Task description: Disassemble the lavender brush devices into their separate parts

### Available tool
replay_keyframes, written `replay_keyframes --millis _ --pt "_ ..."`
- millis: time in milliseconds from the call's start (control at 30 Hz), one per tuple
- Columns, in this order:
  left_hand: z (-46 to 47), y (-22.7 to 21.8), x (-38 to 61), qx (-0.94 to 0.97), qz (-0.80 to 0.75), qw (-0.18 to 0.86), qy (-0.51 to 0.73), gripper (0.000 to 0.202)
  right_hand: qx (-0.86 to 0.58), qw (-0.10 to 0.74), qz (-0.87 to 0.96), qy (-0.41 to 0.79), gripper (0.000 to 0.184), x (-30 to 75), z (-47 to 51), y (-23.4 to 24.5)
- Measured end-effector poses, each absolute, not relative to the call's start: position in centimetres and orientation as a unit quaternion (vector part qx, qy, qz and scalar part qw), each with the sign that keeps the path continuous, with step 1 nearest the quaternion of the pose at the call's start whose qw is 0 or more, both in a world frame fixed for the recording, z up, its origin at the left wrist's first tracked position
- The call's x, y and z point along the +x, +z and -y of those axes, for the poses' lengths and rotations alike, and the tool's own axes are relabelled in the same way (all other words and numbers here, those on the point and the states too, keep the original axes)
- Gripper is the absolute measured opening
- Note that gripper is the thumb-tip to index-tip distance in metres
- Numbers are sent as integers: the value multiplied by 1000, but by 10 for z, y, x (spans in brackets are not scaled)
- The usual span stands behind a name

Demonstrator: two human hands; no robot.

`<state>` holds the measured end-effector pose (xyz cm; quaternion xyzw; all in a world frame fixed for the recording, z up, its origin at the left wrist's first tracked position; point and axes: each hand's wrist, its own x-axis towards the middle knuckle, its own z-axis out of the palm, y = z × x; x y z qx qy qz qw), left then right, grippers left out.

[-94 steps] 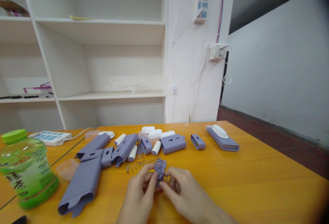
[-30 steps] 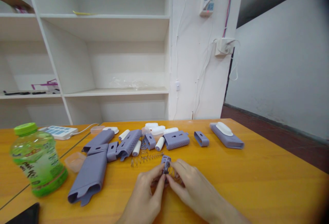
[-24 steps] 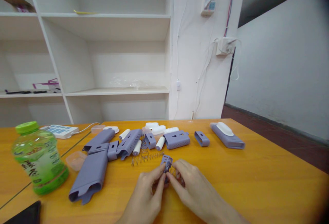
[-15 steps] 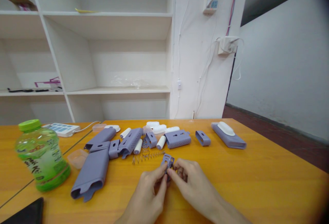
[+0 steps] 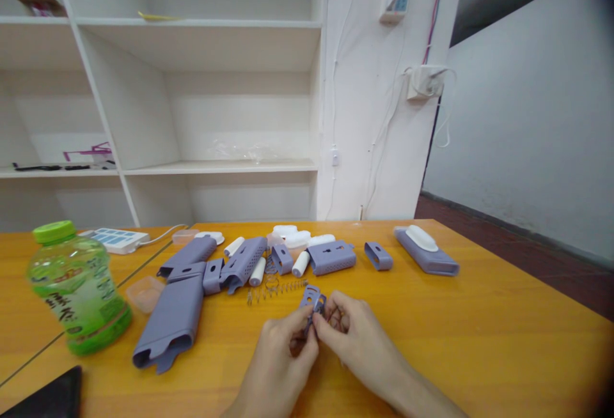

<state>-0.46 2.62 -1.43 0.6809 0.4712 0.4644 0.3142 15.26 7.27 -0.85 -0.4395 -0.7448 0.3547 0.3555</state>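
Note:
Between both hands is a small purple plastic part [image 5: 311, 295] with holes in its flat face. My left hand [image 5: 284, 354] pinches its near end between thumb and fingers. From the other side my right hand [image 5: 357, 341] grips it too, thumb and bent fingers closed at its right edge. The fingertips cover much of the part, and I cannot make out whether a smaller piece sits between them. Just beyond the hands lie metal coil springs [image 5: 277, 291]. Behind those are a perforated purple casing [image 5: 332, 258], a white cylinder [image 5: 300, 264] and a short purple sleeve [image 5: 378, 256].
A large purple casing [image 5: 171, 319] lies on the left, near a green-capped bottle [image 5: 79, 290]. A black flat device [image 5: 48, 399] sits at the front left corner. At the far right a white oval piece [image 5: 421, 238] rests on a purple casing [image 5: 439, 263]. A power strip [image 5: 118, 240] is behind.
The small purple part has tilted slightly in my fingers. My left thumb has shifted a little to the right, closer to the right thumb. The things on the table stay put.

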Motion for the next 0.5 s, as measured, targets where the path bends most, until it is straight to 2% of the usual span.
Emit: replay_keyframes --millis 100,367,500 --pt "-28 -12 -3 651 -491 321 481 30 -442 352 744 356 22 152 -69 -4" --pt "-30 -3 -8 537 -497 461 502 33 -409 323 803 290 32 160 -66 16" --pt "-38 -1 -19 490 -530 516 462 37 -386 325 776 378 34 176 -80 19"
